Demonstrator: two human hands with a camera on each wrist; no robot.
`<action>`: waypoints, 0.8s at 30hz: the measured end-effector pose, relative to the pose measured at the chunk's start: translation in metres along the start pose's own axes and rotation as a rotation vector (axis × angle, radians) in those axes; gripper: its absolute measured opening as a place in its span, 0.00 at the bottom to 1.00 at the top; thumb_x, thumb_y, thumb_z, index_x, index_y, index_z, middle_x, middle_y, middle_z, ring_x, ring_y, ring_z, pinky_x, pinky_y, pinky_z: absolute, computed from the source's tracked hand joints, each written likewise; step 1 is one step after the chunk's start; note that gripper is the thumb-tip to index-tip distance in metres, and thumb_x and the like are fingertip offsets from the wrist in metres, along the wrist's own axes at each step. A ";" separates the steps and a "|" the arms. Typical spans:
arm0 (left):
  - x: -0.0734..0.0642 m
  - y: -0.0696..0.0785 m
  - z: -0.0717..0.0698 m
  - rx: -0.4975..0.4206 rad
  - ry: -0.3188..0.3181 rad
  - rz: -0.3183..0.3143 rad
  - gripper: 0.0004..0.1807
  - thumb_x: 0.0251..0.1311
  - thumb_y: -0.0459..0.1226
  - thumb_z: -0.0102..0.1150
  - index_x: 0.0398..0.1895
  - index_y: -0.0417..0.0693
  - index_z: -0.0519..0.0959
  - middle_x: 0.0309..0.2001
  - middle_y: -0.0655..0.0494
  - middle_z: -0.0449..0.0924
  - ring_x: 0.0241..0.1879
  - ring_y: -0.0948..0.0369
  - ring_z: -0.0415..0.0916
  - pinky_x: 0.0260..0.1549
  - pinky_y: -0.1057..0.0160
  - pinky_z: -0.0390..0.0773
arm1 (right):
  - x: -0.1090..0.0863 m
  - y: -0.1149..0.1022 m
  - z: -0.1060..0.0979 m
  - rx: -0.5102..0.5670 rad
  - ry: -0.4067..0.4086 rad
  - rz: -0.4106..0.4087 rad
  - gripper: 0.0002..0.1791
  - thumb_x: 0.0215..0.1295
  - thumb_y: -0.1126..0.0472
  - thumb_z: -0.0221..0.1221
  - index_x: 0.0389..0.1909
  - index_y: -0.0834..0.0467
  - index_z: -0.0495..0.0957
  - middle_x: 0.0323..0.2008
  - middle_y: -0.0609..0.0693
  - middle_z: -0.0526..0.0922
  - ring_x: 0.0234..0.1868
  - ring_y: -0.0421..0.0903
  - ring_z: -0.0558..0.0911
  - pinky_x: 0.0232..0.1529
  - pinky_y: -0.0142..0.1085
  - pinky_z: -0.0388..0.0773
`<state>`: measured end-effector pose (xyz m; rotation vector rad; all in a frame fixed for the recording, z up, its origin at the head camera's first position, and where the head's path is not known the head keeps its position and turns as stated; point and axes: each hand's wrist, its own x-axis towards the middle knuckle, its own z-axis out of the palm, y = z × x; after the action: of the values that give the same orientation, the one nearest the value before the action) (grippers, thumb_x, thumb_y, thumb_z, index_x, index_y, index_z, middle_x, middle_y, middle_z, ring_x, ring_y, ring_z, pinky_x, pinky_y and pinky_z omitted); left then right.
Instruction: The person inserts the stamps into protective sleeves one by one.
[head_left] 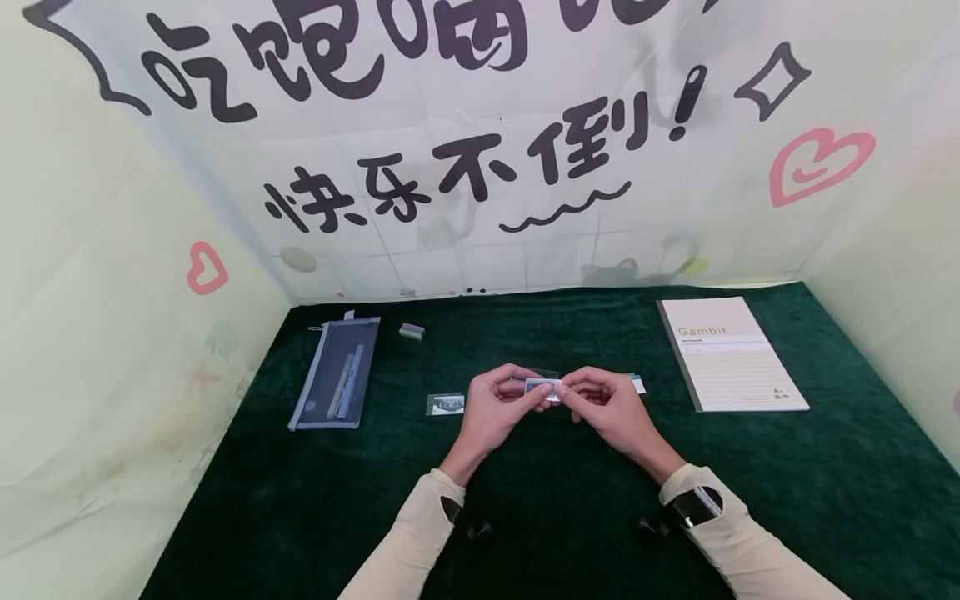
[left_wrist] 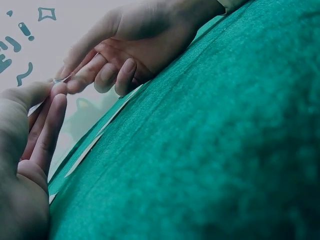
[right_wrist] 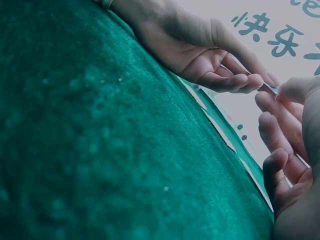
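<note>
Both hands meet above the middle of the table, holding one small white-and-blue printed slip [head_left: 534,384] between them. My left hand [head_left: 491,412] pinches its left end between thumb and fingers, and my right hand [head_left: 613,412] pinches the right end. Edge-on, the slip is a thin sliver at the fingertips in both wrist views. Left of the left hand lies a small picture card [head_left: 448,405] in a clear sleeve. Another small white-and-blue piece [head_left: 638,383] shows beside the right hand, partly hidden by it. A clear sheet [head_left: 542,372] peeks out behind the fingers.
A mesh zip pouch [head_left: 333,375] with pens inside lies at the left. Near the back edge sits a small eraser-like block [head_left: 412,332]. A Gambit notebook [head_left: 735,354] lies at the right. Dark green cloth [head_left: 555,500] covers the table, with a printed curtain [head_left: 450,250] behind.
</note>
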<state>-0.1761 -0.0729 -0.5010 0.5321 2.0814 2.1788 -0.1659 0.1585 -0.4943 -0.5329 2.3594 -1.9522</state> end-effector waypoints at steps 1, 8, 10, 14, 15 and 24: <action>0.000 0.000 0.000 0.002 0.002 0.003 0.12 0.71 0.41 0.72 0.52 0.47 0.86 0.44 0.49 0.94 0.41 0.53 0.93 0.44 0.55 0.93 | 0.000 0.000 0.000 0.000 -0.001 0.002 0.08 0.79 0.57 0.65 0.52 0.54 0.85 0.40 0.56 0.91 0.30 0.51 0.86 0.32 0.37 0.85; 0.001 0.005 -0.004 0.022 -0.030 0.022 0.12 0.72 0.40 0.71 0.53 0.44 0.86 0.45 0.48 0.94 0.42 0.54 0.93 0.45 0.54 0.93 | 0.003 -0.009 0.000 -0.076 0.011 -0.001 0.08 0.79 0.53 0.65 0.51 0.50 0.86 0.39 0.55 0.89 0.29 0.52 0.83 0.31 0.34 0.82; 0.000 0.009 -0.011 0.047 -0.051 0.018 0.12 0.73 0.40 0.70 0.53 0.44 0.86 0.46 0.47 0.94 0.43 0.53 0.93 0.45 0.54 0.93 | 0.006 -0.013 0.004 -0.105 0.010 0.000 0.07 0.79 0.51 0.65 0.50 0.48 0.87 0.38 0.53 0.89 0.29 0.51 0.82 0.31 0.34 0.81; -0.004 0.020 -0.038 0.144 -0.058 -0.024 0.11 0.74 0.44 0.69 0.52 0.50 0.87 0.48 0.50 0.93 0.45 0.53 0.93 0.47 0.55 0.93 | 0.017 -0.020 0.021 -0.164 0.004 0.015 0.08 0.77 0.46 0.66 0.48 0.43 0.87 0.38 0.46 0.89 0.32 0.48 0.83 0.33 0.35 0.81; -0.006 0.023 -0.046 0.177 -0.055 -0.041 0.11 0.74 0.46 0.68 0.52 0.52 0.88 0.49 0.52 0.93 0.46 0.54 0.93 0.48 0.56 0.92 | 0.021 -0.022 0.026 -0.173 -0.005 0.021 0.08 0.77 0.45 0.66 0.47 0.42 0.87 0.38 0.45 0.89 0.33 0.48 0.84 0.33 0.36 0.81; -0.028 0.048 -0.118 0.470 -0.015 -0.164 0.12 0.74 0.53 0.68 0.50 0.59 0.88 0.48 0.57 0.91 0.47 0.58 0.90 0.52 0.60 0.90 | 0.057 -0.042 0.090 -0.232 -0.133 0.044 0.09 0.76 0.52 0.68 0.52 0.48 0.86 0.45 0.45 0.91 0.30 0.45 0.83 0.30 0.35 0.80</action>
<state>-0.1774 -0.1974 -0.4609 0.3863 2.5335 1.5929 -0.1878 0.0512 -0.4622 -0.5949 2.5031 -1.5810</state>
